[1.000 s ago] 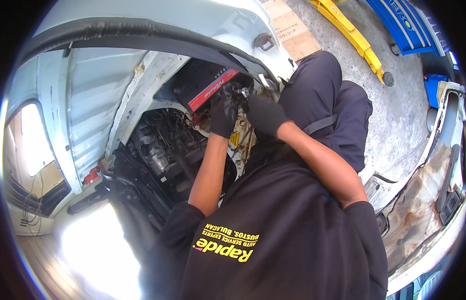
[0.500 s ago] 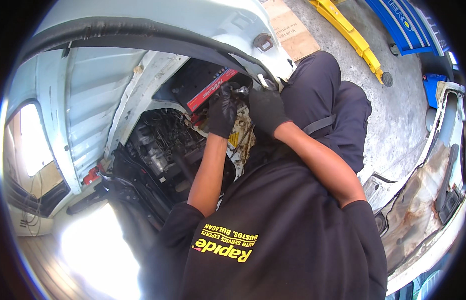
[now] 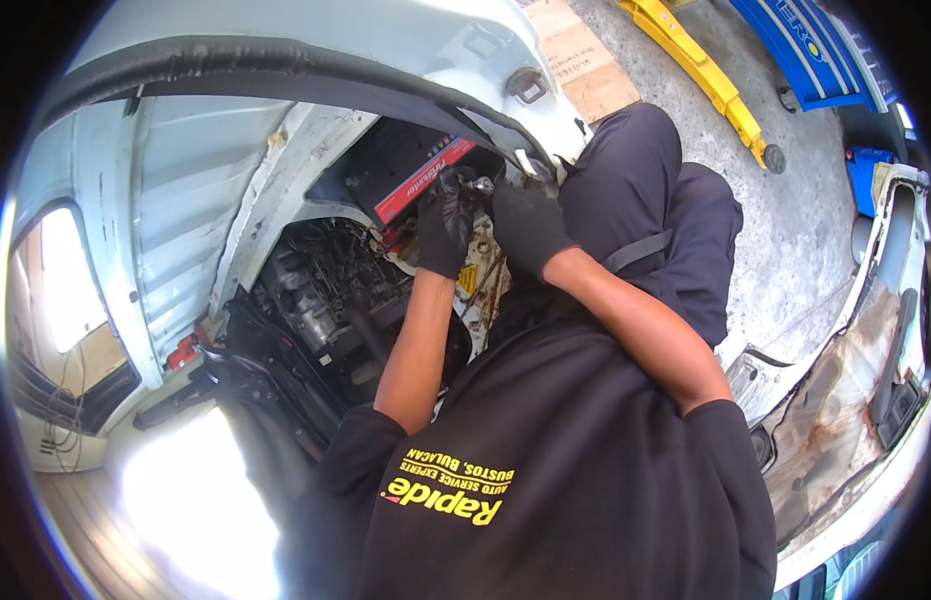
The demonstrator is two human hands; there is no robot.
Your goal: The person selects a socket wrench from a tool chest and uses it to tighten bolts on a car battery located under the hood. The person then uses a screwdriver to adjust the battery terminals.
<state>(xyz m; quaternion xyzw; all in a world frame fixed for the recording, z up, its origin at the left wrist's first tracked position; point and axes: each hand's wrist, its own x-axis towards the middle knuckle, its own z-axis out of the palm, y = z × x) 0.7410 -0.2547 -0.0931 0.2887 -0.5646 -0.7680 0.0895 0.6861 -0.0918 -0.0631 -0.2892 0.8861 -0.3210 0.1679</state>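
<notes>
Black gloves cover both of my hands, which work close together in the open engine bay, just beside a black battery with a red label [image 3: 423, 180]. My left hand [image 3: 446, 228] is closed near the battery's front edge, its fingers curled; what they hold is hidden. Close on its right, my right hand [image 3: 529, 225] is also closed, with its knuckles turned up. A short shiny metal tool with a rounded head, like a ratchet [image 3: 483, 185], shows between the hands and reaches into the right one. Most of its length is hidden by the glove.
A dark, greasy engine [image 3: 316, 290] lies left of my forearms. The pale vehicle body [image 3: 546, 60] rises in front, edged with a black rubber seal [image 3: 206, 58]. My bent legs [image 3: 636, 190] are at right; beyond are flat cardboard [image 3: 583, 65] and a yellow lift arm [image 3: 701, 70].
My right hand has shifted slightly left and toward me, and its wrist has turned a little. My left hand stays almost in place beside the battery.
</notes>
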